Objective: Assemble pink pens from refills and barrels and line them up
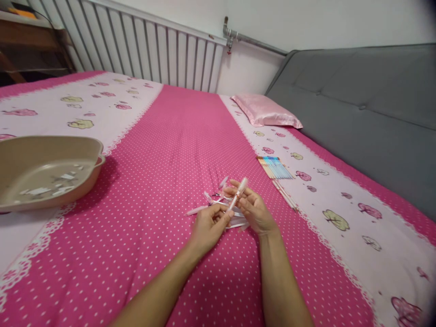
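On a pink-and-white bed (182, 122) at left, cut by the frame: a tan basin (51, 150), handle toward the middle, holding white scraps (40, 191) and darker bits scattered over its floor. At right, laid side by side across the lace edge: a row of blue-toned pens (274, 167), orange-brown at the far end, with pale sticks (285, 195) just beside. Hard to tell: loose or sleeved, in the case of the row.

Near the middle, raised above a heap of loose pieces (238, 221): a pale pen (237, 193), tilted, upper end away from the camera, lower end clamped between thumb and fingers of the left hand (210, 225). Around the upper part, the right hand (255, 210), fingers curved and slightly parted; impossible to tell a closed grip from a light touch.

Partly hidden beneath and behind both hands: the heap, white and clear pink, overlapping, with one tube poking out beside the left hand. Too small to read: markings on the pen. Cut off at upper left: a brown stand (29, 38).

Between basin and heap, a broad stretch of dotted cloth, with room beside the left hand; more of the same running back toward a white radiator (150, 47). Closer in on the right side: row and sticks. Along the right edge of the bed: a gray headboard (354, 91), with a pink pillow (265, 111) near its far end.
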`<state>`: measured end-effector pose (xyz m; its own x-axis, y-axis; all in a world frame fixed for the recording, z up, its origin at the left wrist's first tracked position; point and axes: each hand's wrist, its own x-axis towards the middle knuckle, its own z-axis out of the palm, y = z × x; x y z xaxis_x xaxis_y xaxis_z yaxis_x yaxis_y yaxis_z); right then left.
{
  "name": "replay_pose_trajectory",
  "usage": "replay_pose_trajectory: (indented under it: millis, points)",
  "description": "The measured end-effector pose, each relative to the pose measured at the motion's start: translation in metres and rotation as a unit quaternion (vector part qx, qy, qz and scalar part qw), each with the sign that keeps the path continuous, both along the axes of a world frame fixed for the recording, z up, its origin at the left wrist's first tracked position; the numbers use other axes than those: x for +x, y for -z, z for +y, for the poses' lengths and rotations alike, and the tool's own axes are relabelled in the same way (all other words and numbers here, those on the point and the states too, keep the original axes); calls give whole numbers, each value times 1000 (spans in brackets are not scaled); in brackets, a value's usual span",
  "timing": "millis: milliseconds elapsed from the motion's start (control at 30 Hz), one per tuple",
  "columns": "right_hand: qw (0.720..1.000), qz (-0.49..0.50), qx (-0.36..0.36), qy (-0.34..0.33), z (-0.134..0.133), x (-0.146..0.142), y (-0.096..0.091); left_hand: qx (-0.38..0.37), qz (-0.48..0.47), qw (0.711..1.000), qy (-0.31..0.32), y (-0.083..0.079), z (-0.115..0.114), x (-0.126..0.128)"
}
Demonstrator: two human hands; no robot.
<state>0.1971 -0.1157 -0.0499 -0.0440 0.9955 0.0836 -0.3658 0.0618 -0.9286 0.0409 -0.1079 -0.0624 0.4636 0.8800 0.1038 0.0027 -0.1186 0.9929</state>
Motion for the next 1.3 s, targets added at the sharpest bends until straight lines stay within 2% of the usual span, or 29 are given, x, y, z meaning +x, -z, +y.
replay_pose_trajectory:
  millis: [400, 667, 833, 1100, 1300]
  points:
    - [999, -2, -32, 2, -1, -1, 0, 7, -4, 1000, 3, 0, 0, 0]
    - [999, -24, -21, 24, 3, -1, 2, 17, 11, 1000, 7, 3, 0, 0]
    - [1000, -9, -5, 2, 4, -1, 6, 10, 12, 1000, 12, 1, -1, 1]
    - [1000, -13, -4, -10, -1, 0, 2, -7, -9, 1000, 0, -4, -1, 0]
    - [1000, -6, -21, -18, -1, 0, 0, -3, -10, 1000, 2, -2, 0, 0]
